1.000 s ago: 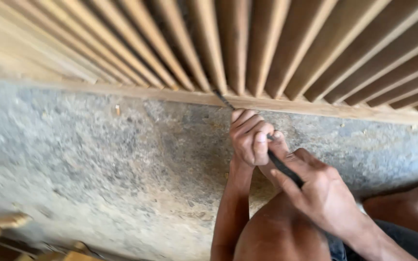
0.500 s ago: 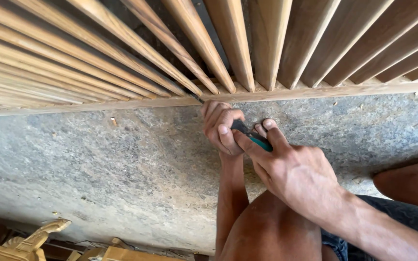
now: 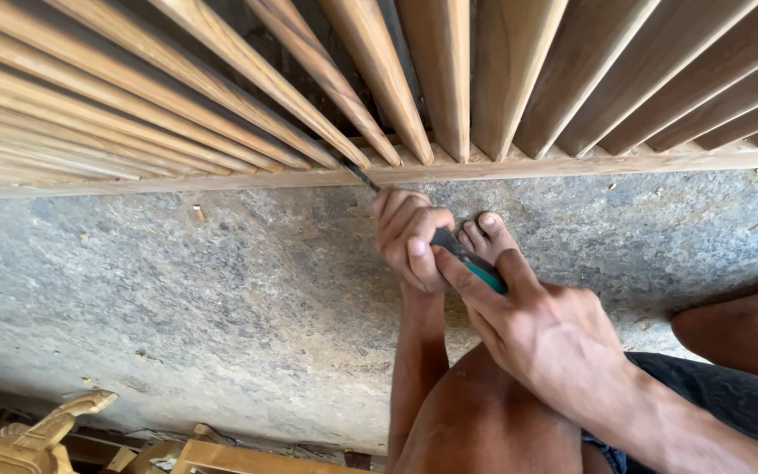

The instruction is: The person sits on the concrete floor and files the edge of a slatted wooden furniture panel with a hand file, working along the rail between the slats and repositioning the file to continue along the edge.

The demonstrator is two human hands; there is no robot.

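Both hands are gripping a teal-handled chisel [image 3: 471, 263]: left hand [image 3: 410, 237] fingers clamped near the blade to steer it, right hand [image 3: 546, 329] clamped behind, pushing its tip against the wooden bottom rail [image 3: 221, 180] between slats [image 3: 432, 79].

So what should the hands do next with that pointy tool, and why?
Probably press the tool a bit deeper along the joint. Its tip sits where a slat meets the bottom rail, and the left hand and right hand grip it together.
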